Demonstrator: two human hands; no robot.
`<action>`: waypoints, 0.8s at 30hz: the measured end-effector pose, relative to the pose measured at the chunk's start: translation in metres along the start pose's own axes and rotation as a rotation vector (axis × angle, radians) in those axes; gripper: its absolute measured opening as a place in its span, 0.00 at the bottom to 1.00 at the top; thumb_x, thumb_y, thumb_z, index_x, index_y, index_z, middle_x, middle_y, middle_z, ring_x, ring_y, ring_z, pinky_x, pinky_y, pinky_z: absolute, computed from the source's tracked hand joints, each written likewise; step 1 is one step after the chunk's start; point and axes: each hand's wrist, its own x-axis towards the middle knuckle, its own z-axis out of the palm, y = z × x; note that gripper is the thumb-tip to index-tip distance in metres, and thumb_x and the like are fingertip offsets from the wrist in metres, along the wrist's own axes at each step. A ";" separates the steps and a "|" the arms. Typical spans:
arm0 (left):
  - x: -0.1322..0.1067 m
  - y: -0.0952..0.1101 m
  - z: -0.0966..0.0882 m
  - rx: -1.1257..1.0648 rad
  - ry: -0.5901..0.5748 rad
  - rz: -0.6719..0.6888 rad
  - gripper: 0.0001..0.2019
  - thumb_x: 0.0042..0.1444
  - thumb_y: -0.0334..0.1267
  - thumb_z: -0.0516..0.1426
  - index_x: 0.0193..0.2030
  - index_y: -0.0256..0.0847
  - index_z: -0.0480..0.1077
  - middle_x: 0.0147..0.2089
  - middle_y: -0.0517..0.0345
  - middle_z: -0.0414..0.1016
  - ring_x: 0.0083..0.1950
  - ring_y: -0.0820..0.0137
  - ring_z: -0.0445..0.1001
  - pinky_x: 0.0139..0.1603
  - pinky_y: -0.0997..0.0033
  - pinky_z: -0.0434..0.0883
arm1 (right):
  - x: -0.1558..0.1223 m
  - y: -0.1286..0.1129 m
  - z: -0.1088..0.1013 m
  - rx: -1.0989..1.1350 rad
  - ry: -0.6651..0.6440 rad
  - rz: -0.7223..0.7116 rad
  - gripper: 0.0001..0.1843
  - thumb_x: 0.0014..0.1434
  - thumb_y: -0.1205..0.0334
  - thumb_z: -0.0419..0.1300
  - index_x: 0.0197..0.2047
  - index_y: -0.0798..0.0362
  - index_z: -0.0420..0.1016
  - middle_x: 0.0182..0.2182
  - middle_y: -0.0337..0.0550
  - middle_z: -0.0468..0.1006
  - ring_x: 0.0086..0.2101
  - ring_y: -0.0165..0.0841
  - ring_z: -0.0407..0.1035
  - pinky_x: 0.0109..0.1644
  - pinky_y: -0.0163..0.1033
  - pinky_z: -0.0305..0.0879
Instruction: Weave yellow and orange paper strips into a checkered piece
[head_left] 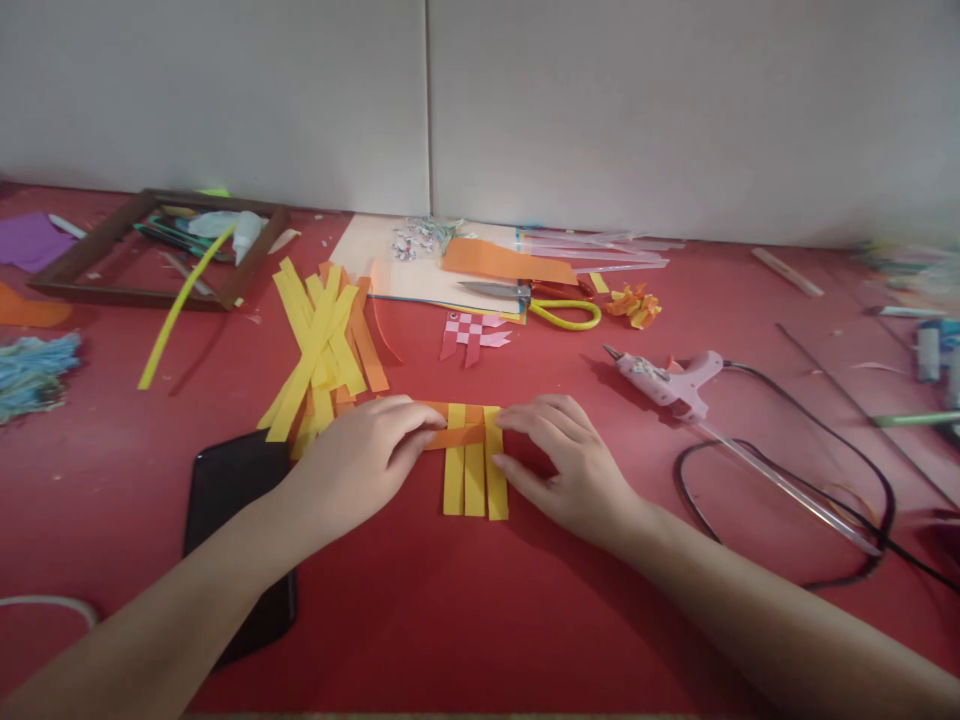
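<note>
Three yellow strips point(474, 480) lie side by side at centre of red table point(450, 620). One orange strip point(457, 436) crosses top ends; lower lengths bare. Judged early: most rows left. Left hand point(360, 465) pinches orange strip's 9 o'clock end, fingers narrow. Right hand point(570, 465) loosely spread, fingertips pressing 3 o'clock edge, gripping nothing. Spare strips point(322, 350) at 11 o'clock.

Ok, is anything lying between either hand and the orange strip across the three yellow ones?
Nothing visible. The left hand and right hand both rest fingertips on the orange strip where it crosses the yellow strips; the phone and glue gun lie off to the sides.
</note>
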 end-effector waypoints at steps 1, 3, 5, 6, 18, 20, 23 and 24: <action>0.000 0.000 0.000 -0.002 0.003 -0.003 0.10 0.66 0.38 0.51 0.45 0.43 0.74 0.44 0.57 0.79 0.44 0.65 0.78 0.42 0.66 0.74 | 0.000 0.000 0.000 -0.006 -0.014 -0.002 0.14 0.61 0.62 0.61 0.50 0.50 0.71 0.44 0.48 0.80 0.44 0.41 0.70 0.50 0.51 0.69; 0.000 0.000 0.001 -0.006 0.008 -0.006 0.10 0.66 0.37 0.51 0.45 0.43 0.74 0.44 0.57 0.79 0.43 0.66 0.78 0.42 0.67 0.74 | 0.000 0.000 0.000 -0.020 -0.040 -0.004 0.16 0.60 0.61 0.62 0.51 0.50 0.70 0.45 0.48 0.80 0.45 0.42 0.69 0.50 0.51 0.69; 0.000 0.000 0.001 -0.010 0.012 -0.009 0.10 0.66 0.37 0.51 0.45 0.43 0.74 0.43 0.57 0.80 0.43 0.66 0.79 0.41 0.67 0.74 | 0.000 0.001 0.000 -0.027 -0.058 0.000 0.17 0.59 0.61 0.63 0.51 0.51 0.70 0.46 0.47 0.80 0.45 0.42 0.69 0.51 0.51 0.69; 0.000 0.000 0.001 -0.011 0.015 -0.009 0.10 0.66 0.38 0.51 0.45 0.44 0.74 0.43 0.57 0.80 0.43 0.66 0.79 0.40 0.67 0.74 | -0.001 0.001 0.000 -0.028 -0.061 0.002 0.17 0.59 0.60 0.63 0.52 0.51 0.70 0.46 0.47 0.80 0.45 0.42 0.68 0.51 0.52 0.69; -0.002 -0.001 -0.012 -0.001 0.026 -0.046 0.11 0.65 0.36 0.50 0.45 0.46 0.74 0.45 0.59 0.80 0.44 0.65 0.79 0.43 0.65 0.75 | -0.001 0.000 0.000 -0.025 -0.055 -0.001 0.16 0.60 0.61 0.61 0.51 0.51 0.70 0.46 0.48 0.80 0.46 0.43 0.70 0.51 0.52 0.69; -0.004 -0.002 -0.012 -0.001 0.008 -0.060 0.12 0.65 0.36 0.50 0.46 0.46 0.74 0.45 0.58 0.79 0.44 0.64 0.79 0.43 0.64 0.74 | -0.001 -0.001 0.000 -0.023 -0.058 0.003 0.16 0.60 0.62 0.61 0.52 0.51 0.70 0.46 0.48 0.80 0.46 0.43 0.69 0.51 0.52 0.69; -0.006 -0.003 -0.010 0.016 -0.001 -0.093 0.12 0.65 0.38 0.50 0.46 0.45 0.74 0.46 0.56 0.79 0.43 0.63 0.78 0.43 0.63 0.74 | -0.001 0.000 0.001 -0.017 -0.057 0.006 0.16 0.60 0.62 0.61 0.52 0.52 0.70 0.46 0.49 0.79 0.47 0.43 0.69 0.53 0.53 0.68; -0.006 -0.003 -0.009 0.023 -0.002 -0.104 0.12 0.65 0.38 0.49 0.45 0.45 0.74 0.46 0.56 0.79 0.43 0.63 0.78 0.42 0.63 0.74 | -0.002 0.001 0.001 -0.014 -0.059 0.006 0.16 0.60 0.62 0.61 0.52 0.52 0.70 0.47 0.49 0.79 0.47 0.43 0.69 0.53 0.53 0.68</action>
